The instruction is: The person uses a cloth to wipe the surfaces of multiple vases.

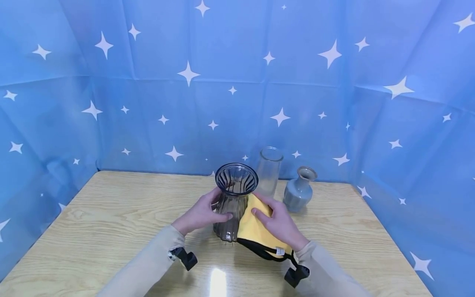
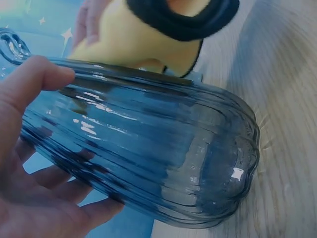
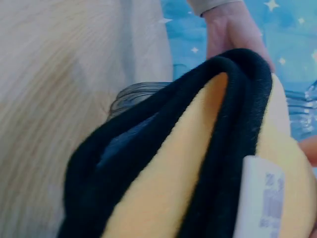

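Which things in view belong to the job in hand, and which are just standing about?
In use:
ribbed glass vase, held by the left hand
yellow cloth, held by the right hand

Apparently just standing by:
clear glass vase
blue-grey vase

Left wrist view: your left hand grips the ribbed glass vase; the yellow, dark-edged cloth lies along its side, your right hand partly visible behind; table at right, starred backdrop upper left
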Available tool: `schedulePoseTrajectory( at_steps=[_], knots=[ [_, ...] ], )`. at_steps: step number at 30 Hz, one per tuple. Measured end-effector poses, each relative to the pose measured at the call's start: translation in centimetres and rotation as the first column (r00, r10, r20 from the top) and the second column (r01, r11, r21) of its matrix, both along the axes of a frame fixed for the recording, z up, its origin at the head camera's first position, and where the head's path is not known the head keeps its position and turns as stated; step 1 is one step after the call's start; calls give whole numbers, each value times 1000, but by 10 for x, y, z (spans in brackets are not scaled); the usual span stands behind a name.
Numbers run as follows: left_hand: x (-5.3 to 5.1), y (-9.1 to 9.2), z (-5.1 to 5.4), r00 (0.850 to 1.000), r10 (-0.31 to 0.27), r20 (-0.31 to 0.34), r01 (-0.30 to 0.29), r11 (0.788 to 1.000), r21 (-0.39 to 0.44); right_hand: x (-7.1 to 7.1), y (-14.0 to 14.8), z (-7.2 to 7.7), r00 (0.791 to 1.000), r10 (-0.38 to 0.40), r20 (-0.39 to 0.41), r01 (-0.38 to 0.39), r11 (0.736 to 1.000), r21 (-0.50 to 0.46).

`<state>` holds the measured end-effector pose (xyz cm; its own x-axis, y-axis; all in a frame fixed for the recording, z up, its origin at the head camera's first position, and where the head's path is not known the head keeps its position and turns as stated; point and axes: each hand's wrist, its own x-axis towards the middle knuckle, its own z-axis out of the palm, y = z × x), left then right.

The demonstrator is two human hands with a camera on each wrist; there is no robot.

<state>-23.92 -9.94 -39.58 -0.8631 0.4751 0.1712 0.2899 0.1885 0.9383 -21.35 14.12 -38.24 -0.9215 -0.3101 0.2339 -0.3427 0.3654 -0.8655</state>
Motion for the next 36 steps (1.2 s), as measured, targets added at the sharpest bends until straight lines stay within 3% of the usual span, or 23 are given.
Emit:
schedulePoseTrajectory(
  at_steps=[4,8,13,16,20,23,26,31,36],
  knots=[
    [-3,0,-1,1000,-20,24,20,1000,-5,0,0,12,999,-30,-13,28,997,-75],
    [-8,2,-2,999,-50,13,50,999,-22,0,4,27,998,-59,23,62,988,-140],
    [-13,2,-3,992,-126,19,127,992,-14,-1,15,41,997,-23,69,37,978,-207],
    [-12,0,-3,990,-143,0,143,989,-35,0,19,48,996,8,87,12,974,-225],
    [-2,0,-1,993,-43,-114,32,995,-95,1,20,52,994,9,105,15,975,-221],
    [10,4,0,979,64,-194,-82,993,-85,2,19,49,996,-20,92,38,978,-204],
    [21,11,2,961,129,-244,-149,986,-67,3,15,44,998,-31,56,41,981,-191],
    [26,19,2,938,150,-314,-186,979,-87,8,9,31,1000,12,0,-12,992,-126],
    [25,20,2,948,139,-288,-167,983,-76,13,3,17,986,50,-158,-53,998,-15]
  ],
)
